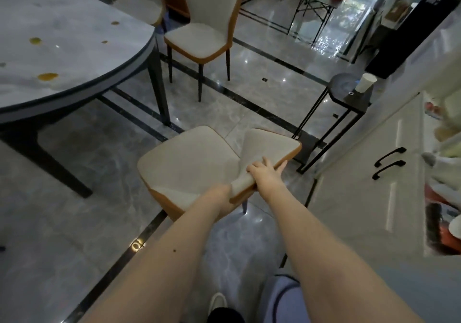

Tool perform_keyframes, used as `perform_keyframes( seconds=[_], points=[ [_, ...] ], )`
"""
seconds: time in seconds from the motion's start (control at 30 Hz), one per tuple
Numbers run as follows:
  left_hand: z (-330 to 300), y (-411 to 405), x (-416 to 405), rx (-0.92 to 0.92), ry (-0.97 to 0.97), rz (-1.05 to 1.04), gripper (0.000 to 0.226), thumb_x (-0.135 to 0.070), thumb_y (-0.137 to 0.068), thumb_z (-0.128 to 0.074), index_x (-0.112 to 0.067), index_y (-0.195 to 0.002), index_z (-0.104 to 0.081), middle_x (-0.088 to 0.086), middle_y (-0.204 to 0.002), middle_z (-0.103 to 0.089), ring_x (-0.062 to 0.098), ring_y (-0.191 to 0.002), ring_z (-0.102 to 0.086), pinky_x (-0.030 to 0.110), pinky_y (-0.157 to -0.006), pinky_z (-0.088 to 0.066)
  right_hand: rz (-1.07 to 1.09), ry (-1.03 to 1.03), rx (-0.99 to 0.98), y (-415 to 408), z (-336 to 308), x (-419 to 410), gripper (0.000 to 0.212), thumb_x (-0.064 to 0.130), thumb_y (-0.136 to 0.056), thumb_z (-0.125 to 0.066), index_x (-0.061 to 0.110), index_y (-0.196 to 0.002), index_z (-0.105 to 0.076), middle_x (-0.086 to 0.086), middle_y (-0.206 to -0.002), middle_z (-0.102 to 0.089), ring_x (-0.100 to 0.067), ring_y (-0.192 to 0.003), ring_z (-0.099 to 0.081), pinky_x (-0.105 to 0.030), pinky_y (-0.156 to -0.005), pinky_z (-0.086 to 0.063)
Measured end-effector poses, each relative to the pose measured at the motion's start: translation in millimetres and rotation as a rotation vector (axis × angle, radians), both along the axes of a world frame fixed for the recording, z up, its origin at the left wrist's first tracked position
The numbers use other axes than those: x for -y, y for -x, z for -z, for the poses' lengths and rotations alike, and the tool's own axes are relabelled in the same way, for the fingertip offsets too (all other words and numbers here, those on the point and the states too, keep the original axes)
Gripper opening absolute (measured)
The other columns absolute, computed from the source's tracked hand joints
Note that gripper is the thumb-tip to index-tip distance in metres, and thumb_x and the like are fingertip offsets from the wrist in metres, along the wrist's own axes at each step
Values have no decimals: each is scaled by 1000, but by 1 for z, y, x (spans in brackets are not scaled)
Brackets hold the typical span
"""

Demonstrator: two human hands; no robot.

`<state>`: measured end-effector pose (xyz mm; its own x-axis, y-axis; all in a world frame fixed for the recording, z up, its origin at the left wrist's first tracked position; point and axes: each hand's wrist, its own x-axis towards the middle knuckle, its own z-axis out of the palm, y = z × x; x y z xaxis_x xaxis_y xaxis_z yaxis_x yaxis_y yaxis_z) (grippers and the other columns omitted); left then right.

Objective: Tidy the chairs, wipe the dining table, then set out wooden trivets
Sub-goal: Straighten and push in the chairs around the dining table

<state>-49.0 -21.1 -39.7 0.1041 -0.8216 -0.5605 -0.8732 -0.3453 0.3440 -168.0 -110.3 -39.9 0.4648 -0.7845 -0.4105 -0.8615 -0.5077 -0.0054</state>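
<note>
Cream upholstery on the backrest of the near chair [189, 165] is held by both hands. Right hand [265, 170] lies over the top edge of the backrest, fingers curled round it onto the orange back panel. Left hand [220, 195] grips the lower end of the same edge; its fingers are mostly hidden behind the backrest. This chair stands on the tiled floor [74, 198], apart from the dining table [74, 48], its seat turned toward the table's near right edge. Table top carries several amber spill marks [47, 76] along its right side, plus a pale smear near the rim. A second chair [207, 33] stands by the table's far right edge, pulled out. A third chair [136, 3] sits tucked against the far edge. Right of the near chair: a small black side stand [349, 93] with a white paper cup [365, 82] on top, beside white cabinets [369, 173].
</note>
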Motion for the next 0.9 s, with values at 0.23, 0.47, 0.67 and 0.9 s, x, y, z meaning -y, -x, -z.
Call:
perform_keyframes(
  seconds=[0.23,0.47,0.67,0.9],
  points=[
    [-7,-26,-3,16,-3,-51,44,-28,-92,-53,-9,-131,-44,15,-130,-51,32,-119,-51,38,-96,-41,-20,-61,-34,-34,2,7,46,19,-87,-65,27,-130,-50,-1,-145,-36,-33,-144,-9,-82,-96,8],
    [-8,-63,1,59,-46,-109,37,-19,-95,-50,-10,-129,-42,14,-130,-49,31,-118,-50,40,-100,-42,-73,-18,33,-72,20,21,41,9,-86,-62,24,-123,-54,-3,-137,-43,-34,-139,-18,-84,-93,9],
    [-6,-92,16,73,-32,-167,39,-21,-95,-51,-10,-132,-42,14,-132,-49,32,-120,-49,40,-101,-42,-113,14,81,-105,21,41,39,8,-90,-57,27,-124,-52,-4,-139,-40,-34,-137,-17,-80,-92,13],
    [-4,-107,35,74,-52,-139,48,-27,-90,-60,-10,-132,-42,13,-132,-50,30,-121,-50,38,-101,-42,-265,209,136,-95,11,63,43,25,-78,-71,23,-118,-58,1,-118,-56,-22,-125,-41,-71,-100,20]
  ],
)
